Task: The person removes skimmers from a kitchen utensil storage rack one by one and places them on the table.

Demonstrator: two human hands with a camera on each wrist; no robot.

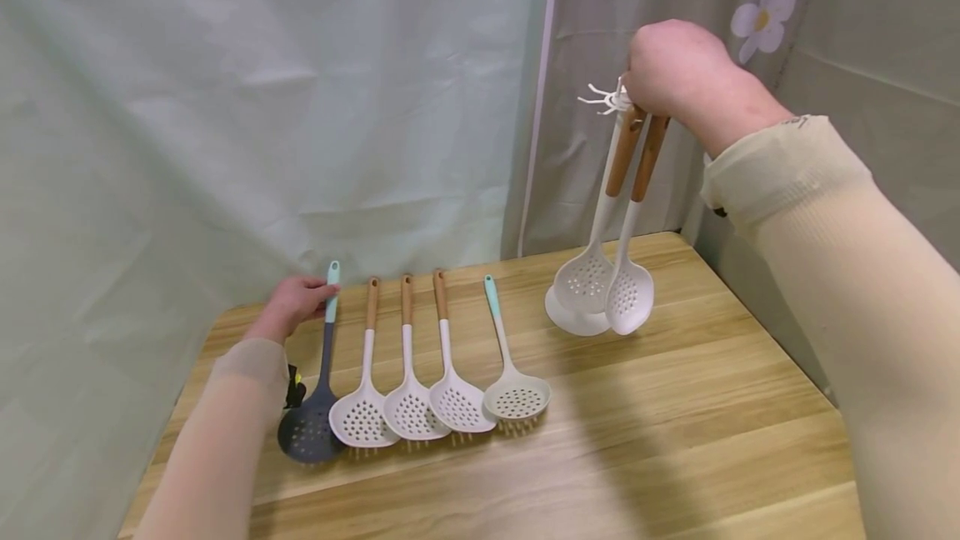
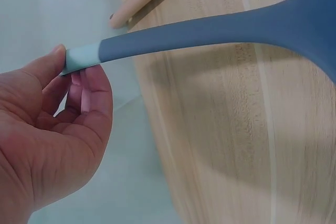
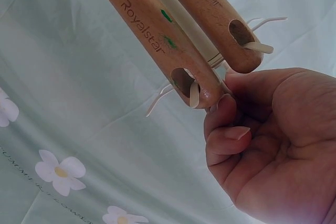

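Note:
My left hand (image 1: 294,302) (image 2: 71,64) pinches the mint end of a dark grey slotted skimmer (image 1: 309,432) (image 2: 210,32) at the table's left. Its handle is raised slightly; its head rests on the wood. My right hand (image 1: 671,69) (image 3: 223,108) is up at the top of a white hook rack (image 1: 603,98), fingers curled. The index fingertip touches the end of a wooden skimmer handle (image 3: 152,30). A second handle (image 3: 215,3) hangs beside it on a white hook (image 3: 260,47). Both white skimmer heads (image 1: 585,282) (image 1: 630,298) dangle above the rack's round base (image 1: 570,319).
Three white skimmers with wooden handles (image 1: 363,419) (image 1: 411,411) (image 1: 459,402) and a sage one (image 1: 517,397) lie in a row on the wooden table (image 1: 675,440). Pale curtains hang close behind and to the left. A flowered cloth covers the right corner.

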